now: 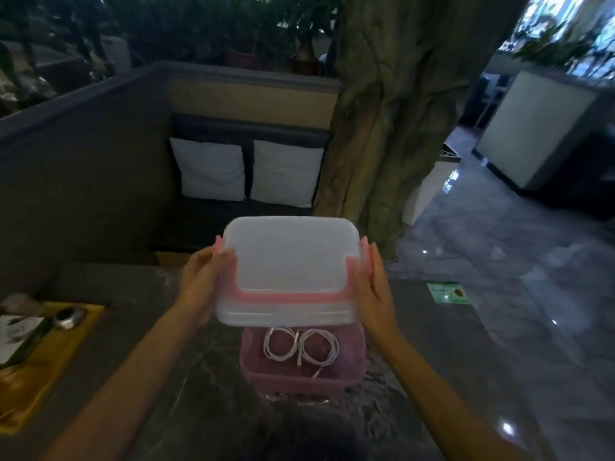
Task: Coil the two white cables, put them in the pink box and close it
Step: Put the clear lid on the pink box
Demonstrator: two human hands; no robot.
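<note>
Inside the pink box (301, 377), on the dark marble table (206, 394), the two white cables lie side by side as neat rings: the left coil (279, 344) and the right coil (319, 348) touch or nearly touch at the middle, and one loose plug end trails toward the near wall of the box. So the coiling and the stowing look finished; what is left, by my reading, is only the closing.

Above the box, clear of its rim, hangs the lid (289, 271), a frosted white panel with pink trim and pink clips at its short ends (it is tilted, its far edge higher than the near one). The left hand (199, 281) holds the lid's left end with thumb on top and the fingers curled beneath the edge. The right hand (374, 284) is laid against the right end, fingers fairly straight along the pink clip; whether the thumb hooks under cannot be told.

To close it, the lid would need to come down level, square with the rim, then be latched at both clips.

Farther out, a yellow mat (50, 361) with papers and a small shiny object sits at the table's left edge. Beyond the table are a bench with two white cushions (209, 169), a thick tree trunk (392, 128), and a glossy floor (499, 261).
</note>
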